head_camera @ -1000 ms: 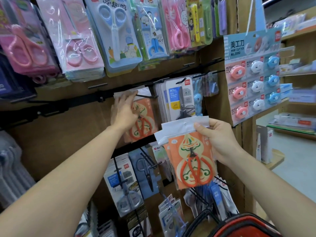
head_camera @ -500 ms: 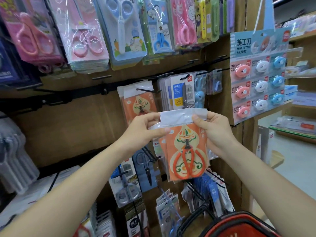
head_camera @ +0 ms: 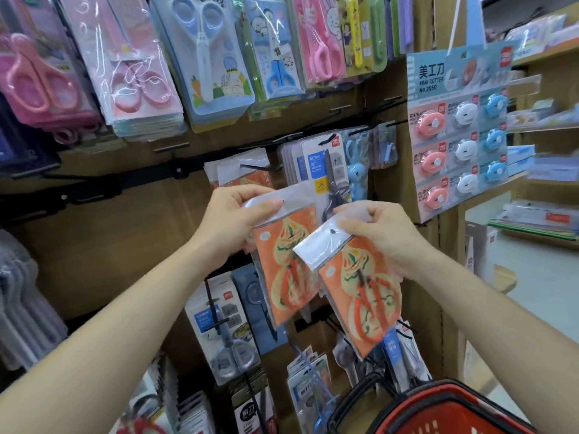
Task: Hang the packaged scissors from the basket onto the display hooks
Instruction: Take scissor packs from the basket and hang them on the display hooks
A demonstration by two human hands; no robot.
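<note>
You were in the middle of the hanging step, with two packs in hand and neither on a hook yet. Your left hand (head_camera: 230,222) pinched the white header strip of the left orange scissors pack (head_camera: 286,277), thumb on the front and fingers curled behind. Your right hand (head_camera: 387,234) pinched the header of the right orange scissors pack (head_camera: 363,302) in the same way. The two packs were fanned apart, the right one tilted and overlapping the front of the left one, both held in the air in front of the display board and well above the red basket (head_camera: 438,399) at the lower right. The matching hook (head_camera: 255,168) was just above your left hand and already carried hung orange packs (head_camera: 238,172) of the same design, beside the grey scissors card (head_camera: 326,170). It looked as though you were readying one pack at a time for that hook. The next move called for lifting one pack clear of the other, keeping its header flat, and lining up its hang hole (head_camera: 331,232) with the hook's tip before sliding it back. The soft plastic header would likely buckle if you pushed off-centre, so the other hand needed to keep its pack out of the way.
</note>
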